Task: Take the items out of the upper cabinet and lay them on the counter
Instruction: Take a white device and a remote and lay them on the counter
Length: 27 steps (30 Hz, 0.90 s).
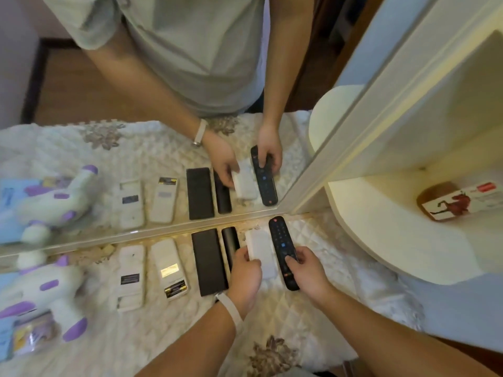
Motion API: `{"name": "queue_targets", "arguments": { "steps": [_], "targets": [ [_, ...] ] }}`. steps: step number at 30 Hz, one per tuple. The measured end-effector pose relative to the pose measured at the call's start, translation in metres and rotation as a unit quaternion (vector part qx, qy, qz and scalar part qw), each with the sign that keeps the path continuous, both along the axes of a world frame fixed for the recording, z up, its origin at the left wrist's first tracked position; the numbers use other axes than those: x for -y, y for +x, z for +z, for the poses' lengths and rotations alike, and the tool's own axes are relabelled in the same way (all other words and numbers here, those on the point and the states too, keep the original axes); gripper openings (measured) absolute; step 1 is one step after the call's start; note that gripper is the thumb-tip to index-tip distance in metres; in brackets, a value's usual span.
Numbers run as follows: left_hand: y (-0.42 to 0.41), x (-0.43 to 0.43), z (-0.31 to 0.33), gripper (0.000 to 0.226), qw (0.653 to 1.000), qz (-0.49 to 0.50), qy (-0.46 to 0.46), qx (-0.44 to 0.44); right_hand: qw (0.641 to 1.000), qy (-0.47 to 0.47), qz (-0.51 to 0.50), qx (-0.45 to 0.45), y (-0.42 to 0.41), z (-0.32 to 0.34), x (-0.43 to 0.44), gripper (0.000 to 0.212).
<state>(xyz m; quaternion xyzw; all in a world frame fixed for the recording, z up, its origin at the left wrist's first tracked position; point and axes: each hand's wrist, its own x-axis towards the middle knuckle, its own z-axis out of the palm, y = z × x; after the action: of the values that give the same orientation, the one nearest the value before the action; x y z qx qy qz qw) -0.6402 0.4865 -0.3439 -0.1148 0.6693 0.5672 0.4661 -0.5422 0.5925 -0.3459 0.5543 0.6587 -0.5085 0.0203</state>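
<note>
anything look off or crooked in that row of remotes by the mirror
Mostly tidy. The black button remote in the right hand lies angled, not parallel to the row. The white remote under the left hand sits straighter. Nothing looks spilled or damaged.

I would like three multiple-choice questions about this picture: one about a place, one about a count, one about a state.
1. Where does the black remote with buttons lie in the row of flat things?
A. At the right end
B. At the left end
C. In the middle

2. How many flat things lie in the row on the quilted cloth?
A. Three
B. Six
C. Nine

3. What is the left hand doing?
A. Hanging free
B. Gripping the plush toy
C. Resting on the white remote

Answers: 1 A, nothing lies right of it. 2 B, three white, three black. 3 C, its fingers touch it.
</note>
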Motion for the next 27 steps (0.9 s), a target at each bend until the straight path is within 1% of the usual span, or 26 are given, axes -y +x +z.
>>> {"name": "queue_targets", "arguments": {
  "steps": [3,8,12,15,18,21,24,27],
  "targets": [
    [0.001,0.002,0.003,0.05,0.999,-0.03,0.001,-0.012,0.998,0.028,0.046,0.038,0.003,-0.003,-0.004,0.011],
    [0.0,0.01,0.012,0.054,0.996,-0.044,-0.001,-0.078,0.985,0.074,0.128,0.087,0.001,0.0,-0.013,0.01],
    [0.002,0.02,0.022,0.056,0.989,-0.051,-0.016,-0.139,0.972,0.12,0.183,0.088,-0.002,0.007,-0.019,0.019],
    [0.007,0.026,0.044,0.048,0.976,-0.065,-0.03,-0.207,0.964,0.148,0.21,0.077,-0.002,0.02,-0.021,0.033],
    [0.013,0.035,0.067,0.046,0.942,-0.091,-0.074,-0.316,0.951,0.174,0.25,0.043,-0.002,0.04,-0.022,0.046],
    [0.017,0.049,0.087,0.04,0.892,-0.118,-0.118,-0.42,0.933,0.192,0.306,0.003,-0.003,0.066,-0.021,0.048],
    [0.023,0.066,0.109,0.04,0.848,-0.128,-0.153,-0.492,0.891,0.239,0.385,-0.036,-0.004,0.091,-0.017,0.047],
    [0.033,0.086,0.13,0.045,0.793,-0.117,-0.222,-0.555,0.831,0.3,0.461,-0.078,-0.004,0.122,-0.009,0.047]
  ]
}}
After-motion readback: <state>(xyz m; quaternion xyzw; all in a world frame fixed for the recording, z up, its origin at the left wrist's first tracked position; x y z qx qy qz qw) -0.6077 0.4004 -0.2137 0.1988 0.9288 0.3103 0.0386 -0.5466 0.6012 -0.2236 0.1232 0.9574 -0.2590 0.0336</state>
